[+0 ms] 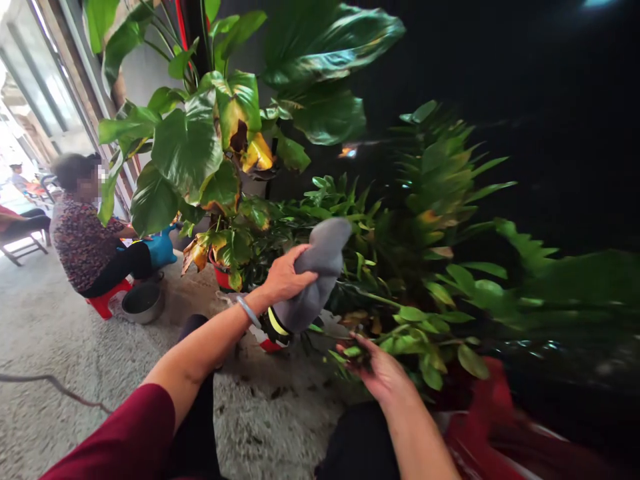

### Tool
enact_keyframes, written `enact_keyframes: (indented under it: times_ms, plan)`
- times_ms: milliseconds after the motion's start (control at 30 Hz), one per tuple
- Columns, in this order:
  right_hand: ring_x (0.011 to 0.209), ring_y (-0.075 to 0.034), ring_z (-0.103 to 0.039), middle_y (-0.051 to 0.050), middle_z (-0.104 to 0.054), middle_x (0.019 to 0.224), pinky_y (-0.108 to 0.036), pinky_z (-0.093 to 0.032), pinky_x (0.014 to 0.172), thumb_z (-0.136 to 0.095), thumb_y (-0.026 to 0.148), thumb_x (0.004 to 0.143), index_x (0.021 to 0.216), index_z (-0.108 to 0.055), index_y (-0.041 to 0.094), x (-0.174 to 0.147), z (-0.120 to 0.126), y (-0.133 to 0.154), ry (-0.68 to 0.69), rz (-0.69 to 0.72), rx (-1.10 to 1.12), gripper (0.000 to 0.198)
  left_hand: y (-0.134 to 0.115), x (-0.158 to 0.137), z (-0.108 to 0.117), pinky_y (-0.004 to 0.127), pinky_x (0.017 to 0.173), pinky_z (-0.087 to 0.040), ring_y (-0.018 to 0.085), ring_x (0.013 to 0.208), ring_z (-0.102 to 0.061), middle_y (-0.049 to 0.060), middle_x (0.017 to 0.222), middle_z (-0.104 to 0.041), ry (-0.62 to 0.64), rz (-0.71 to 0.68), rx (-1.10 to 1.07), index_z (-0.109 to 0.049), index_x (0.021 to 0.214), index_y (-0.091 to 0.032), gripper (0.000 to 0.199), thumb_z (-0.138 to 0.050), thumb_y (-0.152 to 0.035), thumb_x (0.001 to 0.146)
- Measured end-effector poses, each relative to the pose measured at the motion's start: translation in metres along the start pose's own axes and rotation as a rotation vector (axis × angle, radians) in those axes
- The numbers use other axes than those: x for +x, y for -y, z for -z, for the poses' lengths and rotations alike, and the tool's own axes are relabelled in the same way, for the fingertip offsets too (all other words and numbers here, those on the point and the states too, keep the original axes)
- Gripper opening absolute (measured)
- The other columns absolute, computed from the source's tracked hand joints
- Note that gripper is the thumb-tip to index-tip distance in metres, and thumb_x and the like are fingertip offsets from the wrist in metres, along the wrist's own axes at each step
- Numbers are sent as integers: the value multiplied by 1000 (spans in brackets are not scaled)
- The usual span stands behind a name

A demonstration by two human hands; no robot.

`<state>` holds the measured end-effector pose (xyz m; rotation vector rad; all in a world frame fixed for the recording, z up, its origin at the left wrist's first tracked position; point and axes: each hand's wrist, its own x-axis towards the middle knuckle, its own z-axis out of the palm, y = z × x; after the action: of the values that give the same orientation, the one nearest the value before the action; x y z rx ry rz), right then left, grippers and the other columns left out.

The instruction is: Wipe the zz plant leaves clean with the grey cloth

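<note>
Your grey cloth (pixel 325 277) looks soft and matt. You see smooth, glossy large leaves (pixel 187 147) and a rough concrete floor (pixel 45 327).

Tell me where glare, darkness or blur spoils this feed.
Head view: daylight washes out the upper left edge; head view: the background at upper right is nearly black; head view: glare streaks the large top leaf; head view: far-right foliage smears, while the left hand looks fairly sharp.
</note>
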<state>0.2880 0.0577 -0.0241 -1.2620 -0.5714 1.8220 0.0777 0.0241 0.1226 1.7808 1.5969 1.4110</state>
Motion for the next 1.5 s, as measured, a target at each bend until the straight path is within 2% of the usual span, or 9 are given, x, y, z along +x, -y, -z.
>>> enact_keyframes:
  times_ms: [233,367,567,833,967,1100,1167,1333,1500]
  plan:
    - [44,-17,-59,3,-64,54,-26,-46,42,-74,16,66,72,-64,20,9,4,-2,-64,27,-27,12,28,-68,3,34,89,-51,28,101,-66,4,108,-73,710,166,113,-70,120,-20,57,-76,-24,64]
    - [45,-16,-60,1,-67,57,-25,-44,42,-69,16,70,72,-64,19,8,3,0,-42,25,6,6,5,-66,34,32,92,-49,27,104,-65,2,111,-72,551,116,-84,-70,119,-20,56,-77,-25,63]
    - [56,-20,-69,-1,-71,64,-25,-47,46,-69,18,69,76,-64,20,-7,-4,6,37,36,90,9,2,-33,30,35,104,-44,25,114,-60,7,126,-66,-36,58,-127,-62,129,-16,60,-69,-18,69]
    - [44,-17,-58,2,-65,56,-27,-46,44,-70,17,67,71,-62,21,5,-1,1,-23,55,49,10,9,-85,26,33,93,-49,25,102,-65,-1,106,-73,593,165,-179,-72,115,-23,54,-80,-24,61]
    - [52,-19,-65,-1,-71,64,-26,-47,43,-67,16,69,72,-60,22,0,-2,3,28,41,86,9,-21,-43,45,34,98,-47,27,111,-62,2,116,-70,229,10,-323,-69,119,-20,55,-78,-23,65]
    - [55,-19,-68,-1,-72,67,-23,-41,40,-67,18,69,76,-60,21,-7,-4,5,49,51,114,10,-9,-3,19,36,105,-43,24,117,-58,6,129,-64,-187,26,-220,-60,131,-18,61,-69,-17,71]
    - [55,-20,-67,0,-72,67,-25,-44,43,-66,20,71,76,-61,21,-6,-5,3,40,50,99,8,10,-14,-3,37,106,-43,25,117,-58,6,128,-65,-96,81,-131,-60,131,-17,62,-70,-16,69]
    - [45,-17,-58,4,-62,51,-28,-48,48,-65,20,73,69,-60,22,0,1,-2,-52,35,62,7,28,-68,-12,33,90,-50,26,98,-66,1,103,-73,635,159,-61,-73,113,-20,54,-80,-22,60]
    - [55,-19,-66,-2,-71,66,-26,-46,46,-71,25,68,74,-64,20,-5,7,3,54,40,75,10,-15,-25,10,33,97,-46,25,107,-62,5,115,-70,303,33,-272,-66,123,-16,59,-76,-23,65]
